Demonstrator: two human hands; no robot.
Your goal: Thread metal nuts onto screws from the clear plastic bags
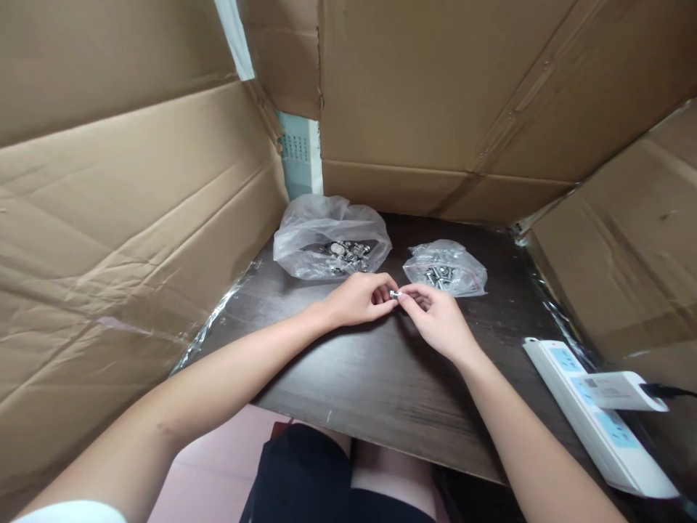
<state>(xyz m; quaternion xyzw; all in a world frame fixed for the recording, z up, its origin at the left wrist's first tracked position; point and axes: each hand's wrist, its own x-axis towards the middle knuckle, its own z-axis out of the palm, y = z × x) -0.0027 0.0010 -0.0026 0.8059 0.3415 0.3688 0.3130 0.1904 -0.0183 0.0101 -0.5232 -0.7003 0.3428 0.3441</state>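
Over the dark table, my left hand [362,298] and my right hand [434,317] meet at their fingertips. Between them is a small silver bolt [394,294], with its head toward my left fingers and its other end pinched by my right thumb and fingers. Both hands are closed on it. Behind my left hand lies an open clear plastic bag [294,243] holding a pile of small metal parts [348,253]. A smaller clear bag [469,274] with silver bolts [438,276] lies just behind my right hand.
Cardboard walls [446,94] surround the dark table [348,378] at the left, back and right. A white power strip [593,421] with a plugged-in white adapter [621,391] and black cable lies at the right. My legs are below the front edge.
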